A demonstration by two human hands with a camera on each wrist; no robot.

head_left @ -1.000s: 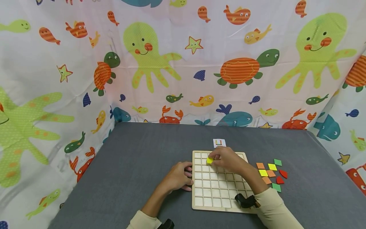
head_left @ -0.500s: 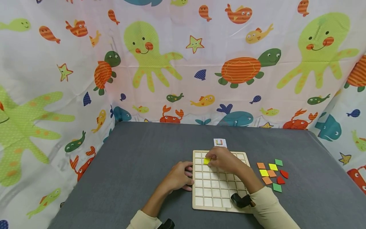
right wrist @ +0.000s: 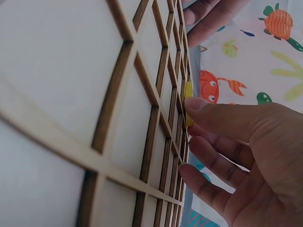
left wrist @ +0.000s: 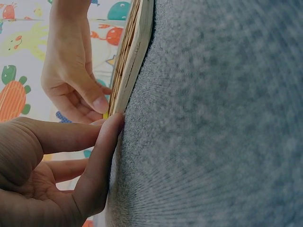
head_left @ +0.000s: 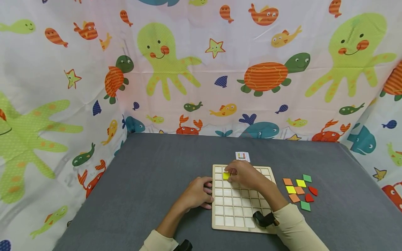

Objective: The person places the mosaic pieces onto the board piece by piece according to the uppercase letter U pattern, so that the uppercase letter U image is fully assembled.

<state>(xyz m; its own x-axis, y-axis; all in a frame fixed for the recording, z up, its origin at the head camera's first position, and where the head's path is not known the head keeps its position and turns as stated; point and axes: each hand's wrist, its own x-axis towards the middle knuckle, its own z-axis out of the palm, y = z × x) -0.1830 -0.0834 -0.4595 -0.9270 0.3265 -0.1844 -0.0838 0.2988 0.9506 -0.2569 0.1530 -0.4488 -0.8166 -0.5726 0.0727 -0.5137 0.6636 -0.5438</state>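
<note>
My right hand (head_left: 244,174) pinches a yellow square tile (head_left: 226,175) at a cell near the far left corner of a pale wooden grid board (head_left: 216,228). In the right wrist view, the thumb (right wrist: 208,113) touches the yellow tile (right wrist: 189,90), which stands slightly proud of the grid bars; whether it is fully down in its cell I cannot tell. My left hand (head_left: 194,193) rests with its fingertips against the board's left edge. In the left wrist view, fingers of the left hand (left wrist: 94,175) touch the edge of the board (left wrist: 135,61).
Right of the board lie several loose pieces: orange squares (head_left: 294,198), yellow squares (head_left: 290,190), green squares (head_left: 305,206) and red rounded pieces (head_left: 309,198). A small card with a coloured grid pattern (head_left: 243,156) lies beyond the board. Grey cloth (head_left: 150,167) covers the table; a sea-animal curtain (head_left: 201,83) hangs around it.
The right hand has shifted slightly left with the yellow tile, which now sits squarely over a cell. The left hand stays at the board's edge.
</note>
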